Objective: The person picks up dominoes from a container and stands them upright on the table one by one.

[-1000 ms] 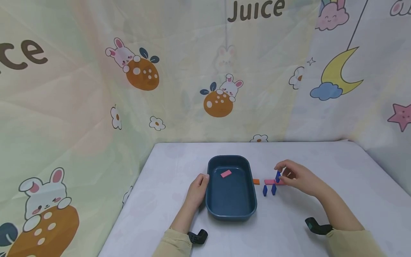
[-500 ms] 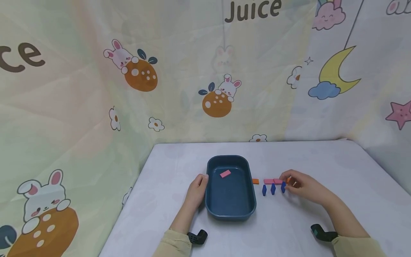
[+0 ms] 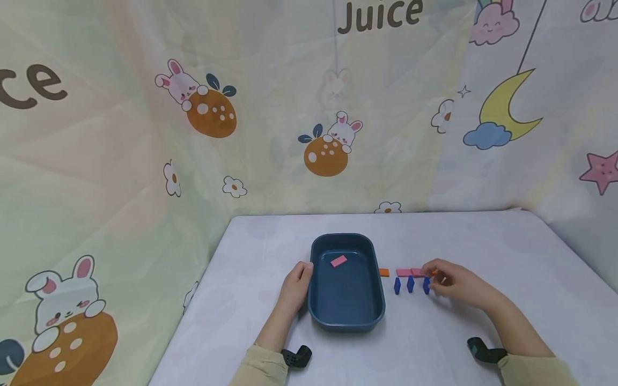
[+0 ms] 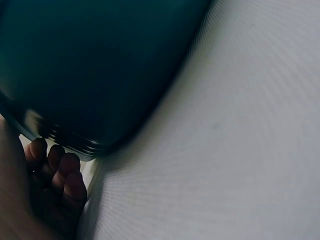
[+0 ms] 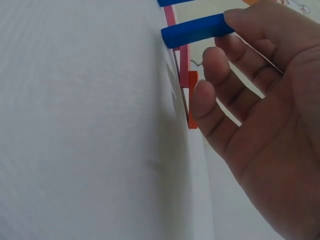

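Note:
My left hand [image 3: 294,287] grips the left rim of a dark blue rectangular tray [image 3: 346,303]; in the left wrist view its fingers curl beside the tray's edge. A pink rectangular block [image 3: 339,261] lies inside the tray. To the tray's right, my right hand [image 3: 458,282] pinches the top of a narrow blue block [image 5: 197,32] between thumb and index finger. That block stands upright, its lower end at the table. Two similar blue blocks, one left [image 3: 397,286] and one nearer [image 3: 410,284], stand to its left.
Behind the blue blocks runs a row with pink blocks [image 3: 403,272] and an orange block [image 5: 193,100] at its right end, partly behind the right hand. Another orange block [image 3: 384,272] shows beside the tray. A printed cloth backdrop [image 3: 270,161] rises behind the white table [image 3: 270,241].
My right hand has moved right and down, bringing the blue block from over the pink row to the right end of the blue line. The left hand has stayed at the tray.

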### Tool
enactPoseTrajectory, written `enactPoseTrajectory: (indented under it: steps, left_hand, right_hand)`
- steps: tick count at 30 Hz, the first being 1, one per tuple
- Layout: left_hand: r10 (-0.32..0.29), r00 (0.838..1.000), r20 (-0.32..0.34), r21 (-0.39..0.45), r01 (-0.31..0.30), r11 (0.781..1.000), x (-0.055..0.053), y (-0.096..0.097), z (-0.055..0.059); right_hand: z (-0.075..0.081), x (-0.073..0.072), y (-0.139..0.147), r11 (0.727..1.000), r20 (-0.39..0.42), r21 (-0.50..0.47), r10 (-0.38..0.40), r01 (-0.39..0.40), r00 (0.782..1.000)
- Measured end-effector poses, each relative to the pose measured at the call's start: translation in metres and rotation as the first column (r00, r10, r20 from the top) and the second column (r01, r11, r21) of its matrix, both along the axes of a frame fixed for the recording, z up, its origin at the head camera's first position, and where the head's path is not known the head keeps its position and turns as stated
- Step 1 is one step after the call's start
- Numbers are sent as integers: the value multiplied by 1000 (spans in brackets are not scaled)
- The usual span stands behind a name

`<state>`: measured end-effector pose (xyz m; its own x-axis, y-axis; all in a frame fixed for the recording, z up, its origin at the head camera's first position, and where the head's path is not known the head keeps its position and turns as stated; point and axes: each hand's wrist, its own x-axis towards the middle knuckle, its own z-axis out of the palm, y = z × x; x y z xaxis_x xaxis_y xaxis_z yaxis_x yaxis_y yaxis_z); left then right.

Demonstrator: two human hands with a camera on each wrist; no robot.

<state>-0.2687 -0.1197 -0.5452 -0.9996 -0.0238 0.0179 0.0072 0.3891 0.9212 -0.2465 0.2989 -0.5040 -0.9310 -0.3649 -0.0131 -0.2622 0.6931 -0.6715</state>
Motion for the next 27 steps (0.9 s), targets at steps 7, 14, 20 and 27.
enactPoseTrajectory:
  steps: [7,14,20,27]
  left_hand:
    - [0,1000,6,-2,0,1000,0,0,0]
    - [-9,1000,8,-1,9,1000,1,0,1]
    - [-6,1000,9,-2,6,1000,0,0,1]
    - [-7,1000,9,-2,7,1000,0,-1,1]
  right_hand:
    - [-2,1,1,1000,-20,-2,16,-16,1000]
    - [8,4,-2,999,-82,31,-12,15,997]
    - [27,0,-13,1000,-87,11,-11,12,996]
    - [45,-14,-39,1000,-80,-21,8,-9,997]
